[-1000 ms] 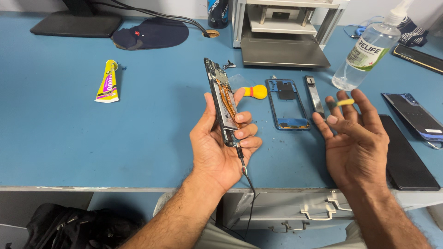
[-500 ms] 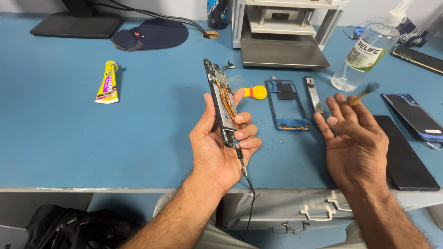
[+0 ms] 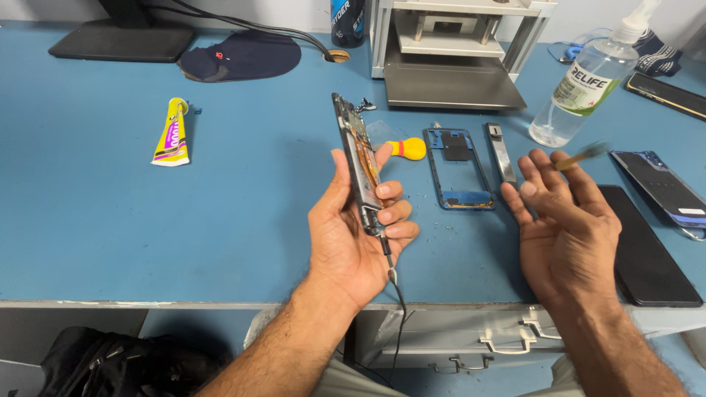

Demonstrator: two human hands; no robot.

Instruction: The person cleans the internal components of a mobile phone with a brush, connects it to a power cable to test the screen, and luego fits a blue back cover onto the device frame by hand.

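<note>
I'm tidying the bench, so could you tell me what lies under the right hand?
Below the right hand lies bare blue table and the edge of a black phone panel; anything beneath the palm is hidden.

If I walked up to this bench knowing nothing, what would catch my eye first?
Most likely the opened dark phone with its orange insides showing, held edge-on in the left hand at the centre, a thin black cable hanging from its lower end. Beside it the right hand is spread palm-up, with a small blurred stick at its fingertips. On the blue table, a yellow glue tube lies far left and a clear plastic pump bottle stands at the upper right.
</note>
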